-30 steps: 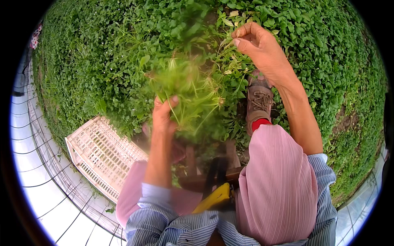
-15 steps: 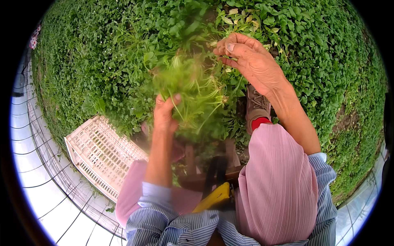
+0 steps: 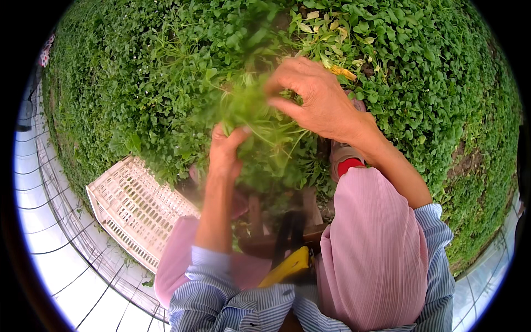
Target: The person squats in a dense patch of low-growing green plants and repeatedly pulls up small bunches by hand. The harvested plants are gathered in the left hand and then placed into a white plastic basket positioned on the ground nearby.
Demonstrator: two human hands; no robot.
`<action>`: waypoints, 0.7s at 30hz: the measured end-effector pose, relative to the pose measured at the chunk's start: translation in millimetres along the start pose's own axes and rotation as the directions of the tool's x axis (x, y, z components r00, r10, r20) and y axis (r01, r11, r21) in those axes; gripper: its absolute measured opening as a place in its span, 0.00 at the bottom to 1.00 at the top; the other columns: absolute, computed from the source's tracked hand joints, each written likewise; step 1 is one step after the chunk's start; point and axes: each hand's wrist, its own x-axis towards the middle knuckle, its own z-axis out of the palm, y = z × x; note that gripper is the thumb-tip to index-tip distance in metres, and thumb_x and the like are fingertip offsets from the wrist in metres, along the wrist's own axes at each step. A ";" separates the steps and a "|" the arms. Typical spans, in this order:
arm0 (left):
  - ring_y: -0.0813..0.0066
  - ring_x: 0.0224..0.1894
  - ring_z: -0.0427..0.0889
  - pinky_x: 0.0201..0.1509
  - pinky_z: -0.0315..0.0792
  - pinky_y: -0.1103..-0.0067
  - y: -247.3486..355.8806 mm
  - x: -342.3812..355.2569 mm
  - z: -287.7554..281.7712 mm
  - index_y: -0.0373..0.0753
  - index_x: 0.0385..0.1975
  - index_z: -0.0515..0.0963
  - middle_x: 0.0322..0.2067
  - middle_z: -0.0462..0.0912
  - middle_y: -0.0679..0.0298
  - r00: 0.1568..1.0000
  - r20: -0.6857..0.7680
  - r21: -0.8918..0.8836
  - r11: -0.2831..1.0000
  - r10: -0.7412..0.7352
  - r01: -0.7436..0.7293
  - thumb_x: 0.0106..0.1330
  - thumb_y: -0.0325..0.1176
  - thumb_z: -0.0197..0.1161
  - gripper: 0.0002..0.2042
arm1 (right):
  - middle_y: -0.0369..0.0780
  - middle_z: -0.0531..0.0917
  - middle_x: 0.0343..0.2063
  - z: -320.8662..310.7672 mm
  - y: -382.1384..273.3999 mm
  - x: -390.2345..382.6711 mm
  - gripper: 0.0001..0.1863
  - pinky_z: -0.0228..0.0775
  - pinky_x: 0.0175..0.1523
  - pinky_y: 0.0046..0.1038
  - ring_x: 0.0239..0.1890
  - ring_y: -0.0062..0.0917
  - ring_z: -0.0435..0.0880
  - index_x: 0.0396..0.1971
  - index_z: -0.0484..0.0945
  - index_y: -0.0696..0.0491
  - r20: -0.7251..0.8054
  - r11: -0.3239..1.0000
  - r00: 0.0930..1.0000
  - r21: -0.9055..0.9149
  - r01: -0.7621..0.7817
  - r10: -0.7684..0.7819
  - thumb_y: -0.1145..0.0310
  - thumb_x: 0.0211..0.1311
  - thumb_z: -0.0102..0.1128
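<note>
My left hand (image 3: 225, 150) is closed round a bunch of leafy green plants (image 3: 255, 113), thin-stemmed and blurred by motion. Pale stems and roots stick out at the bunch's right side. My right hand (image 3: 312, 94) reaches over from the right, its thumb and fingers bent toward the top of the bunch. Those fingertips are smeared and partly hidden among the leaves, so I cannot see whether they pinch anything.
A white slatted plastic crate (image 3: 141, 207) stands at the left. Low green plants (image 3: 431, 83) cover the ground ahead and on both sides. Yellowed leaves (image 3: 342, 72) lie beyond my right hand. My shoe (image 3: 344, 150) is under my right forearm. A yellow object (image 3: 287, 266) shows between my knees.
My right hand has moved left and slightly down, from beside the bunch to its upper edge. A yellow leaf now shows where that hand was. My left hand keeps hold of the bunch.
</note>
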 end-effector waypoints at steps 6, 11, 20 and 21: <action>0.81 0.24 0.73 0.29 0.67 0.82 -0.4 -0.8 2.3 0.41 0.37 0.79 0.27 0.81 0.69 0.998 -0.055 0.012 1.000 0.007 -0.007 0.55 0.25 0.66 0.10 | 0.43 0.80 0.31 1.9 1.2 -5.3 0.05 0.69 0.43 0.37 0.36 0.39 0.78 0.30 0.77 0.56 -0.053 0.980 0.984 0.122 -0.160 0.167 0.71 0.56 0.60; 0.84 0.19 0.69 0.24 0.62 0.85 4.5 -3.4 16.3 0.42 0.32 0.81 0.21 0.79 0.73 0.994 -0.105 0.034 0.999 0.017 -0.013 0.54 0.25 0.67 0.07 | 0.43 0.80 0.31 -12.3 11.3 -2.0 0.05 0.70 0.42 0.36 0.36 0.39 0.78 0.33 0.78 0.55 -0.301 0.988 0.943 -0.022 -0.154 0.141 0.74 0.56 0.58; 0.71 0.34 0.82 0.38 0.78 0.74 -2.1 -0.4 -6.7 0.35 0.47 0.76 0.37 0.83 0.62 1.000 -0.012 0.046 0.999 -0.024 0.025 0.57 0.24 0.64 0.16 | 0.33 0.77 0.27 -6.8 5.8 0.0 0.04 0.67 0.38 0.30 0.35 0.28 0.74 0.25 0.82 0.50 0.007 0.937 0.965 -0.240 0.255 -0.261 0.70 0.47 0.64; 0.71 0.35 0.82 0.39 0.78 0.74 -2.2 -0.9 -11.8 0.35 0.47 0.76 0.38 0.83 0.61 0.999 -0.006 0.036 0.999 -0.039 0.039 0.57 0.24 0.64 0.16 | 0.33 0.77 0.27 -5.9 6.5 -0.1 0.04 0.67 0.38 0.30 0.35 0.28 0.74 0.25 0.81 0.50 0.024 0.928 0.959 -0.245 0.279 -0.282 0.69 0.47 0.64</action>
